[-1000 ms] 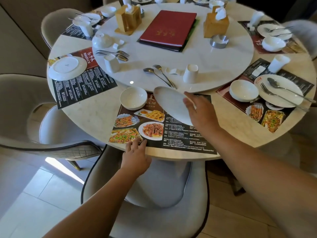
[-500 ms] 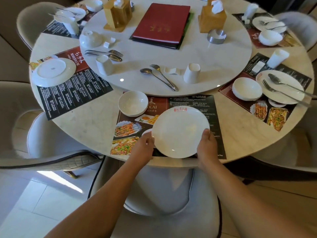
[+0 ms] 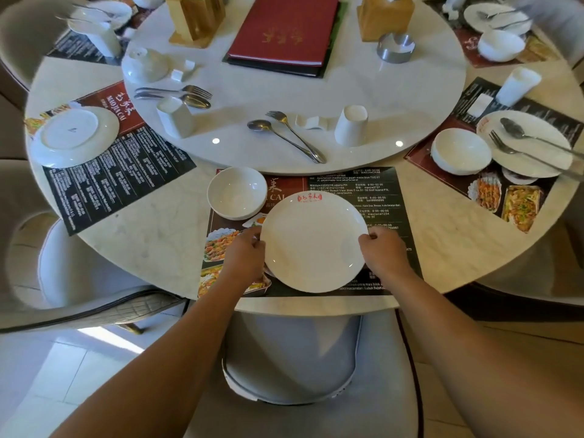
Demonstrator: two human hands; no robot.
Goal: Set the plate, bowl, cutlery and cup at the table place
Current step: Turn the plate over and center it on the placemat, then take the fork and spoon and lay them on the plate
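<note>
Left hand [image 3: 245, 254] and right hand [image 3: 384, 252] are both on the plate [image 3: 314, 245]. My left fingers are curled round its left rim and my right fingers are curled round its right rim, with the backs of both hands turned up towards me. I hold the white plate level, red logo on its far rim, low over the placemat [image 3: 388, 191] at the near edge of the counter [image 3: 151, 222]. I cannot tell whether it is resting fully on the mat.

Just beyond my left hand, the bowl [image 3: 237, 192] sits upright on the far left corner of the same placemat, close to the plate's rim. I cannot tell if the two touch.

Farther out, the round turntable [image 3: 395, 99] covers the middle of the counter, and its near edge overlaps the far edge of my placemat. On its near part lie the spoon [image 3: 259, 125] and the fork [image 3: 295, 134], side by side with their handles angled towards the right. A small white rest [image 3: 311, 121] sits just to the right of the fork's head, and the cup [image 3: 351, 124] stands beside that.

A red menu book [image 3: 284, 26] lies at the turntable's centre. Below the near edge of the counter, between my forearms, is the grey chair [image 3: 294, 358].
</note>
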